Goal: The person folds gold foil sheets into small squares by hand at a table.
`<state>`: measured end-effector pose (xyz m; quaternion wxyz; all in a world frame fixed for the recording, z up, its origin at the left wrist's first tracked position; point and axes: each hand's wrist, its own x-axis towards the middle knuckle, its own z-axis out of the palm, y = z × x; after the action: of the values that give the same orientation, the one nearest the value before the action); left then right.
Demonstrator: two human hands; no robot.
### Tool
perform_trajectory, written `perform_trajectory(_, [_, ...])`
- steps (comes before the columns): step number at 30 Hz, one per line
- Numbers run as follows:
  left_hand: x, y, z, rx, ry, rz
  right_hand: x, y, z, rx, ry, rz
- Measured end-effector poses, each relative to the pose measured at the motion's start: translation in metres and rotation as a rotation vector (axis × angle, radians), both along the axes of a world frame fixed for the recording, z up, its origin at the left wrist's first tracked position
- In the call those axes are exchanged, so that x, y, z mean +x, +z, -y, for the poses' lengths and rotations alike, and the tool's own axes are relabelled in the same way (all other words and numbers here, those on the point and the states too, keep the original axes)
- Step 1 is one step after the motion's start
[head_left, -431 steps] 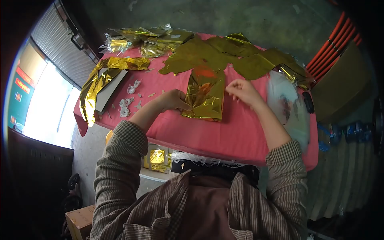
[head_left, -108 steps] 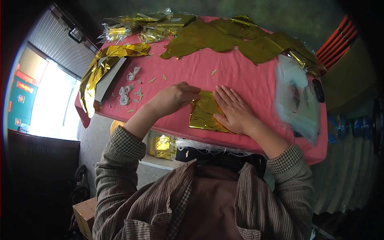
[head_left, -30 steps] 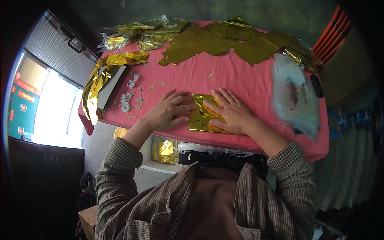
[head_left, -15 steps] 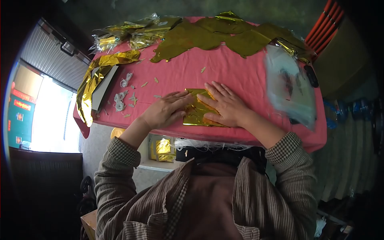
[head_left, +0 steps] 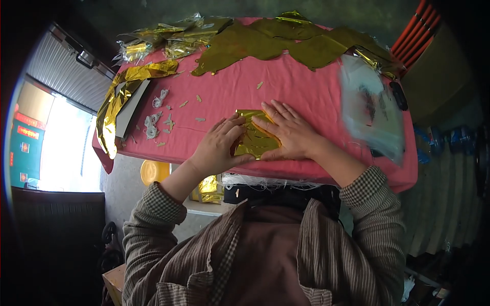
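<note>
A folded sheet of gold foil (head_left: 252, 135) lies near the front edge of the pink-covered table. Along its left edge rests my left hand (head_left: 218, 145), fingers slightly bent and thumb stretched across the lower edge. My right hand (head_left: 296, 135) lies flat on the foil's right part, its fingers spread and pointing to the upper left. Both hands cover the side edges of the foil, so only its middle shows.
Large gold foil shapes (head_left: 265, 43) line the far edge. Foil in clear wrappers (head_left: 178, 43) lies back left. White string bundles (head_left: 152, 126) and small tan pieces sit left. Clear plastic bags (head_left: 370, 109) and a black object (head_left: 397, 96) are right. A yellow bowl (head_left: 154, 172) is below.
My left hand has shifted to the foil's left edge, its fingers more bent and its thumb now at the lower edge. My right hand stays on the foil almost unmoved.
</note>
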<state>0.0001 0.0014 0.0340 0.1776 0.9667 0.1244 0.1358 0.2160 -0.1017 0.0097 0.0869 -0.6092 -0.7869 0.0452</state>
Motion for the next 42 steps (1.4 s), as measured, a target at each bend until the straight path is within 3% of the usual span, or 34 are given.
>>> perform_trajectory(16, [-0.029, 0.007, 0.028, 0.226, -0.092, -0.091, -0.005, 0.007, 0.023, -0.018, 0.172, -0.008])
perform_trajectory(19, [-0.032, -0.001, 0.024, 0.194, -0.098, 0.022, -0.008, 0.008, 0.025, -0.025, 0.19, 0.026])
perform_trajectory(21, [-0.03, -0.001, 0.023, 0.261, -0.154, 0.093, -0.003, 0.009, 0.021, -0.156, 0.168, -0.295])
perform_trajectory(22, [-0.03, -0.002, 0.021, 0.259, -0.159, 0.094, 0.0, 0.011, 0.019, -0.157, 0.163, -0.295])
perform_trajectory(24, [-0.03, -0.004, 0.013, 0.281, -0.198, 0.099, 0.006, 0.017, 0.015, -0.421, 0.018, -1.147])
perform_trajectory(25, [-0.028, -0.003, 0.011, 0.282, -0.203, 0.102, 0.006, 0.018, 0.015, -0.467, -0.109, -1.367])
perform_trajectory(26, [-0.028, -0.003, 0.009, 0.287, -0.187, 0.117, 0.012, 0.015, 0.014, -0.463, -0.112, -1.366])
perform_trajectory(28, [-0.025, -0.004, 0.006, 0.295, -0.172, 0.134, 0.026, 0.004, 0.009, -0.432, -0.019, -1.673])
perform_trajectory(31, [-0.022, -0.006, 0.007, 0.105, -0.028, 0.256, 0.034, 0.0, 0.011, -0.391, -0.052, -1.81])
perform_trajectory(33, [-0.021, 0.004, 0.011, -0.172, 0.204, 0.216, 0.036, -0.001, 0.009, -0.409, -0.032, -1.878])
perform_trajectory(34, [-0.017, 0.003, 0.011, -0.166, 0.206, 0.221, 0.034, -0.002, 0.008, -0.399, 0.017, -2.049])
perform_trajectory(35, [-0.011, -0.004, 0.011, -0.394, 0.311, 0.302, 0.032, -0.001, 0.008, -0.387, 0.069, -2.22])
perform_trajectory(37, [0.0, -0.018, 0.005, -0.942, 0.409, 0.47, 0.026, 0.01, 0.012, -0.325, 0.074, -2.111])
perform_trajectory(38, [0.005, -0.015, 0.003, -0.937, 0.407, 0.478, 0.025, 0.015, 0.012, -0.269, 0.075, -2.006])
perform_trajectory(40, [0.016, -0.01, 0.003, -1.394, 0.411, 0.55, 0.023, 0.015, 0.005, -0.277, 0.081, -2.124])
perform_trajectory(42, [0.025, -0.013, 0.005, -1.461, 0.403, 0.591, 0.019, 0.018, 0.0, -0.291, -0.18, -2.021])
